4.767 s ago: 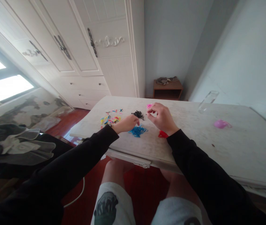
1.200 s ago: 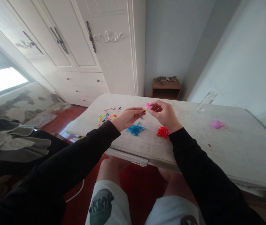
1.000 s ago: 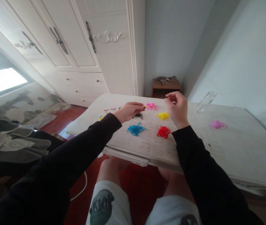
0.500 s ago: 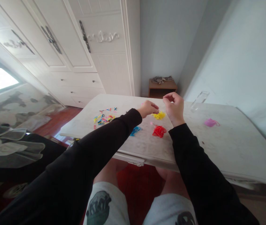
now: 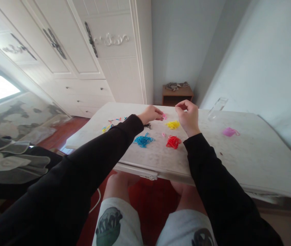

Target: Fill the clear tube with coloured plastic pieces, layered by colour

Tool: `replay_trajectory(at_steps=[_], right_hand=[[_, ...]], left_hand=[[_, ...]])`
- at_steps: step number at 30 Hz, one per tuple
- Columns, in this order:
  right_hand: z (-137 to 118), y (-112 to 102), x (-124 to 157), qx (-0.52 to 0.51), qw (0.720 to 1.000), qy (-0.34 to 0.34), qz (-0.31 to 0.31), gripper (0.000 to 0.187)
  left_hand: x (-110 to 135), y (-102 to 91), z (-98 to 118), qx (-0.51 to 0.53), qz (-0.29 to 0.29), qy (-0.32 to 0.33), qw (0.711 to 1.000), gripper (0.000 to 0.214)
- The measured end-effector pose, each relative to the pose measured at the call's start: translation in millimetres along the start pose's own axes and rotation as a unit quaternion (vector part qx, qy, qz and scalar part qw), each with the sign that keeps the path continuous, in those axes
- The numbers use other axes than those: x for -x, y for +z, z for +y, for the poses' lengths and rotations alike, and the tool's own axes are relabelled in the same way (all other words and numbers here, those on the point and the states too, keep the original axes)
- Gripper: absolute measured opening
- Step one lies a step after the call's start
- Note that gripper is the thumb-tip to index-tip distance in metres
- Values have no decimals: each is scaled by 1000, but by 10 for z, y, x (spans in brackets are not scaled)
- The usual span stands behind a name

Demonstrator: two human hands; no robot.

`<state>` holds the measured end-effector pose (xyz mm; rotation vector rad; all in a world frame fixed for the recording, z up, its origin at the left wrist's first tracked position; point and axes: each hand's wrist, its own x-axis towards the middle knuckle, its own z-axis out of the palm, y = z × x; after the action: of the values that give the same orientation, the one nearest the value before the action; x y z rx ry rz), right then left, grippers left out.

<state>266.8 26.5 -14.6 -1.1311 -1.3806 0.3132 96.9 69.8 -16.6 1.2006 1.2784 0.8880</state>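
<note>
My left hand is closed, its fingertips pressed together beside a small pile of pink bands. A tiny dark bit shows at those fingertips, too small to name. My right hand hovers above the table, thumb and forefinger pinched; anything between them is too small to see. Below the hands lie piles of thin, stringy bands that look like small rubber bands: yellow, red and blue. A black pile is partly hidden by my left wrist. One light pink piece rests near the red pile.
Mixed coloured bands are partly covered by my left sleeve. On the right of the white table are a purple pile and a clear container near the wall. A small brown cabinet stands behind.
My left hand has moved left, away from the yellow pile, uncovering the blue and pink piles. My right hand stays pinched in nearly the same place.
</note>
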Motion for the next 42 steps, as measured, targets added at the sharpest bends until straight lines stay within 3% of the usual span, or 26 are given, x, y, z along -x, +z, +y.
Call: replay_trajectory(at_steps=[4, 9, 12, 22, 27, 33, 38, 42], right_hand=[[-22, 3, 7, 2, 1000, 3, -9, 11], [-17, 12, 22, 8, 1000, -2, -22, 10], [-9, 16, 29, 11, 1000, -3, -27, 9], [-2, 25, 43, 8, 999, -11, -32, 9], [-25, 24, 47, 6, 999, -10, -38, 10], [-46, 25, 55, 11, 999, -3, -46, 10], [-22, 33, 59, 4, 998, -13, -55, 10], [-7, 40, 61, 1, 998, -26, -60, 10]], left_hand=[[5, -408, 0, 3, 24, -46, 999, 29], [14, -771, -41, -129, 5, -40, 991, 16], [21, -853, -41, -190, -3, -33, 981, 11], [26, -966, 1, -231, -16, -8, 973, 4], [-12, -863, -51, -246, -29, 50, 968, 10], [66, -397, -170, -304, -146, 78, 938, 17], [249, -102, -190, -455, -184, 225, 842, 22], [287, -57, -236, -488, -233, 261, 800, 25]])
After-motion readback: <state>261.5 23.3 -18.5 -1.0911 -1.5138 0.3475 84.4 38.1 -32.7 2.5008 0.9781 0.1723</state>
